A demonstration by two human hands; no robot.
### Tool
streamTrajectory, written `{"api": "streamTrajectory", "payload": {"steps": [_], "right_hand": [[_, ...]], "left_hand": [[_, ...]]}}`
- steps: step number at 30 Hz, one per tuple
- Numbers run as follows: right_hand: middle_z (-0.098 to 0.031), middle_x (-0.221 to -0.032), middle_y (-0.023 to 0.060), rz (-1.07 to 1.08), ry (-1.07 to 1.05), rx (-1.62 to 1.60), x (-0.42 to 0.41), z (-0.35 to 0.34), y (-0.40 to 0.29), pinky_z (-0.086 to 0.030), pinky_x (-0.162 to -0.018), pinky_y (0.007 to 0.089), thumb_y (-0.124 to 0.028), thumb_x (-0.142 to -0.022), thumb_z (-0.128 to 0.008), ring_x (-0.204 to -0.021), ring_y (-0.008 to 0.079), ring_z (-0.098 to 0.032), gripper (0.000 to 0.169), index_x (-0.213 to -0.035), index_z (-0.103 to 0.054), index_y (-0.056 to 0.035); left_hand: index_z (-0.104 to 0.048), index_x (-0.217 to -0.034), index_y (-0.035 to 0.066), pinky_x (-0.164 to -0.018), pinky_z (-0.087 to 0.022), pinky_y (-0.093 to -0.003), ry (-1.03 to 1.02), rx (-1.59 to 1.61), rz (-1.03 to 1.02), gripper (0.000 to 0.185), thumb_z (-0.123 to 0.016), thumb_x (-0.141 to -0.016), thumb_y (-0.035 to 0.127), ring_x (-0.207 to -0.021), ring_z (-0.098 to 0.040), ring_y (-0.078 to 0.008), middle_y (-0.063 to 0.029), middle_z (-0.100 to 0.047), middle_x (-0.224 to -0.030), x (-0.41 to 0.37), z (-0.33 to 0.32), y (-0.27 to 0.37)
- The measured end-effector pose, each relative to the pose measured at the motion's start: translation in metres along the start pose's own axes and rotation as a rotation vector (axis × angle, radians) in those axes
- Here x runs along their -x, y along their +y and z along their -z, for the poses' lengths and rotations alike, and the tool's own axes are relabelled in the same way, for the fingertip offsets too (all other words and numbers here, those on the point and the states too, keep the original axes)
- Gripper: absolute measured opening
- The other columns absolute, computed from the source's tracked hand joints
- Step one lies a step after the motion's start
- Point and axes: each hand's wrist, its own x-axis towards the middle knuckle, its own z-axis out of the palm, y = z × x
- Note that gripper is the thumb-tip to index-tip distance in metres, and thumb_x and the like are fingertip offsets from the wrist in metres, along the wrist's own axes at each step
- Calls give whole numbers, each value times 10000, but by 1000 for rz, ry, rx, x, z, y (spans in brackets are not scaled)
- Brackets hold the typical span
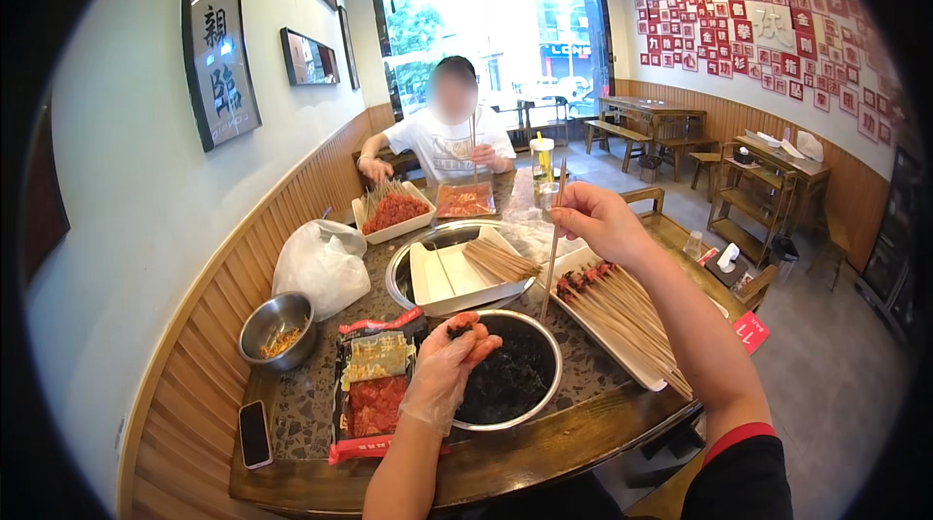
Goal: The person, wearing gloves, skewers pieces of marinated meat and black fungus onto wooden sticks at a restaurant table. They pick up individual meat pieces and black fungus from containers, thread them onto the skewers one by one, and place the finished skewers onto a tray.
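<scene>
My left hand (446,363) wears a clear plastic glove, its fingertips smeared red. Pinched in it is a small piece of dark, wet food (461,331), partly hidden by the fingers. Under and beside that hand is a steel bowl (557,367) of black leafy food (504,383) in dark liquid. My bare right hand (601,220) grips thin wooden skewers (552,268) upright above the bowl's far right edge; their exact count is hard to tell. An opened food packet (375,403) with red sliced meat lies left of the bowl.
At right, a white tray (619,365) carries loaded skewers. Behind the bowl, another tray (430,279) of bare sticks rests on a round metal hotpot (393,276). A steel bowl (310,330), plastic bag (321,268) and phone (254,434) are left. Opposite sits a person (452,141) handling skewers.
</scene>
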Motion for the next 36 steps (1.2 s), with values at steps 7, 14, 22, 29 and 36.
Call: {"api": "streamTrajectory", "payload": {"steps": [7,14,22,29,36], "right_hand": [[-619,-874,13,1,-72,-655,2,-60,-8,-490,-748,260,-120,-962,-538,-812,107,-585,242,-1182,-591,-35],[-667,-872,107,687,-301,302,6,-84,-39,-520,-639,320,-140,-885,-624,-716,238,-653,295,-1179,-636,-147],[-647,-806,68,504,-374,694,31,-85,-4,-521,-578,400,-243,-892,-592,-689,304,-645,196,-1076,-658,-232],[-644,-774,79,458,-452,713,30,-92,-10,-518,-577,405,-265,-894,-591,-682,297,-641,187,-1059,-667,-222],[-641,-752,95,447,-528,621,34,-95,-5,-515,-597,400,-242,-883,-613,-686,304,-636,214,-1084,-677,-209]], "left_hand": [[-510,-1140,-32,-807,-561,-271,-62,-46,16,220,-532,-926,18,-873,-667,-216,-91,-600,-924,11,7,7],[-517,-1134,-29,-791,-557,-269,-1,-44,-11,220,-517,-915,0,-865,-662,-223,-98,-596,-919,16,17,17],[-489,-1197,-33,-795,-566,-272,-44,-7,-29,276,-523,-926,7,-905,-674,-237,-110,-596,-990,18,20,19],[-535,-1172,-34,-837,-551,-276,-69,-88,-18,228,-501,-956,31,-926,-669,-222,-103,-601,-1019,19,28,20],[-563,-1169,-25,-838,-528,-245,-54,-159,4,246,-552,-948,82,-981,-655,-206,-146,-627,-1111,18,36,20]]}}
